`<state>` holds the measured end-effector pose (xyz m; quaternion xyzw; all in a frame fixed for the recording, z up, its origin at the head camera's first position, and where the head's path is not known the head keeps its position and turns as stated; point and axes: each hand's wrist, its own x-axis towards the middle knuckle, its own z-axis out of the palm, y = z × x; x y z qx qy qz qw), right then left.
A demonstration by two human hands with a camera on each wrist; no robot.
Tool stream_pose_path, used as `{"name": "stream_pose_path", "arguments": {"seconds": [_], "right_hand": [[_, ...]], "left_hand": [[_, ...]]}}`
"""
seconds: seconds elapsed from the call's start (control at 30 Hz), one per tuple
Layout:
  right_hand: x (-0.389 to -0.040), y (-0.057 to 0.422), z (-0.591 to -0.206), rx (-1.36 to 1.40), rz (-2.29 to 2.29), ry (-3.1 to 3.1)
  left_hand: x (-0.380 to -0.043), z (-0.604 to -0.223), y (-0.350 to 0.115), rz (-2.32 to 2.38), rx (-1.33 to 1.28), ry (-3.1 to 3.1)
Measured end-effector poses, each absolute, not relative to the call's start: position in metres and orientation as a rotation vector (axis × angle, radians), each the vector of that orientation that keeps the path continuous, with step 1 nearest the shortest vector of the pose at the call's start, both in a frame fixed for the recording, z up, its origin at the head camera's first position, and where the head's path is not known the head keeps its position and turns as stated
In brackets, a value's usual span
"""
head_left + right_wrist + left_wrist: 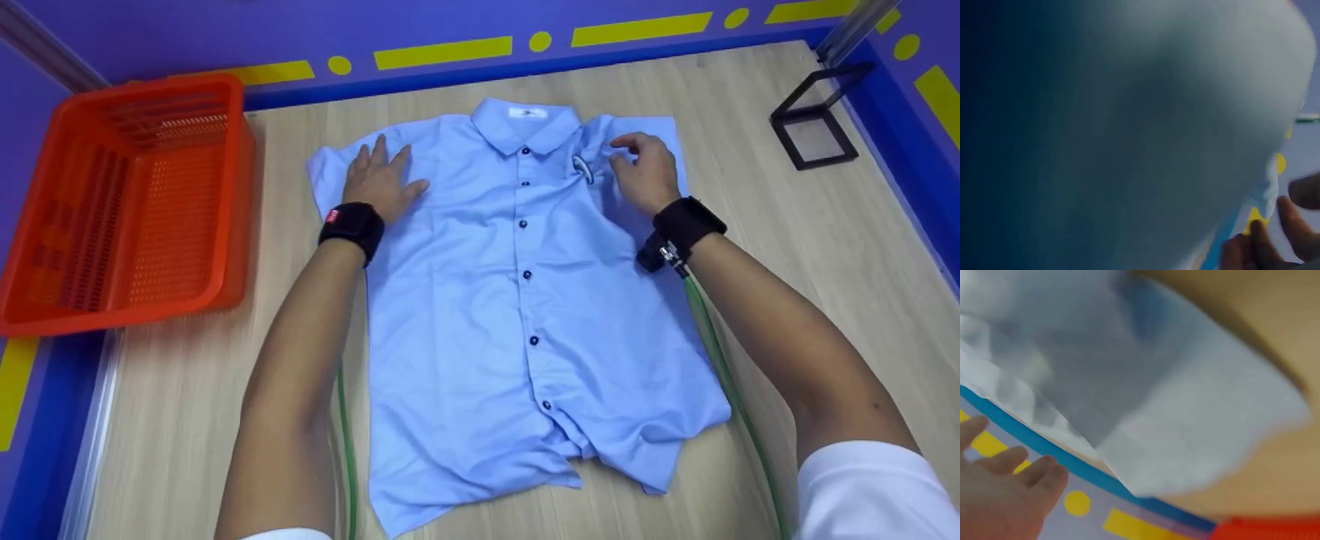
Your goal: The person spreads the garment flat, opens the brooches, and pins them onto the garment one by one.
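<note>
A light blue short-sleeved shirt [480, 300] lies front up, its collar at the far side and dark buttons down the middle. My left hand [381, 180] rests on the shirt near its left shoulder, fingers spread. The left wrist view shows that hand [1010, 489] beside pale, blurred cloth. Over the right chest and sleeve is my right hand [646, 169], its fingers bent and a gap between thumb and forefinger. Cloth bunches beside it, near a small emblem [583, 169]. Pale cloth fills most of the right wrist view, with the fingers [1292, 225] at the lower right.
An orange-red plastic basket [238, 195] stands at the left. A black frame stand [814, 139] sits at the back right. Blue walls with yellow marks border the wooden table [780, 247]. A green cable [739, 397] runs from the right wrist camera along the arm.
</note>
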<state>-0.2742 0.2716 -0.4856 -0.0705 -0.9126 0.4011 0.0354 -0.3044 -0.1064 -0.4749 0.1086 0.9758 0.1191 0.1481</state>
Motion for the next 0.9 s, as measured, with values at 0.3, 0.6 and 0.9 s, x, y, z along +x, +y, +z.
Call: {"name": "stream_pose_path", "arguments": {"seconds": [0.3,0.6,0.9], "right_hand": [[-0.279,0.286,-0.502,0.084,0.685,-3.268],[-0.284,0.301,-0.507,0.148,0.651,-3.433],[-0.291,0.296,-0.494,0.185,0.503,-3.558]], "left_hand": [[-0.306,-0.495,-0.137,-0.022,0.343,2.747],[-0.307,-0.513,-0.118,-0.008,0.458,2.728],[-0.304,-0.508,-0.120,0.016,0.392,2.715]]}}
